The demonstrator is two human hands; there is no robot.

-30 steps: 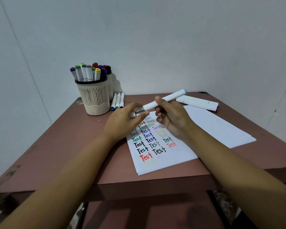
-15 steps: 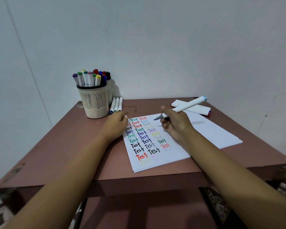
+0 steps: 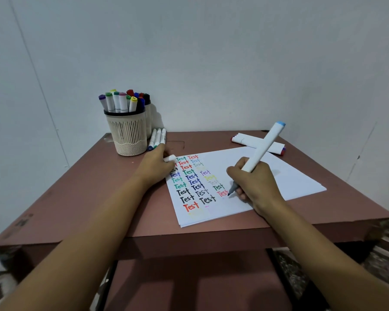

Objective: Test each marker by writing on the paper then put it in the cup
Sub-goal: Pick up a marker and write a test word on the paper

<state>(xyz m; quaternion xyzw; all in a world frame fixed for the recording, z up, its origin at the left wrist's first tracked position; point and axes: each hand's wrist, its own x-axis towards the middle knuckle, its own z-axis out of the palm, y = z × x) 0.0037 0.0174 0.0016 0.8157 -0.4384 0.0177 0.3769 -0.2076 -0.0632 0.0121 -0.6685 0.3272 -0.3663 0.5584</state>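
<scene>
My right hand [image 3: 253, 184] grips a white marker [image 3: 264, 147] with a light blue end, tip down on the white paper [image 3: 279, 176] just right of the pink "Test". The paper carries several coloured "Test" words in its left part. My left hand [image 3: 156, 166] rests on the paper's upper left corner and holds the marker's white cap [image 3: 170, 158] in its fingers. A cream ribbed cup [image 3: 128, 133] full of markers stands at the table's back left.
Three white markers [image 3: 157, 139] lie side by side right of the cup. Another pair of white markers [image 3: 258, 143] lies at the back right behind the paper. The brown table [image 3: 76, 198] stands against a white wall; its front edge is near me.
My right hand brought the uncapped marker down from the paper's top to beside the pink word. My left hand took the cap off and settled on the paper's corner.
</scene>
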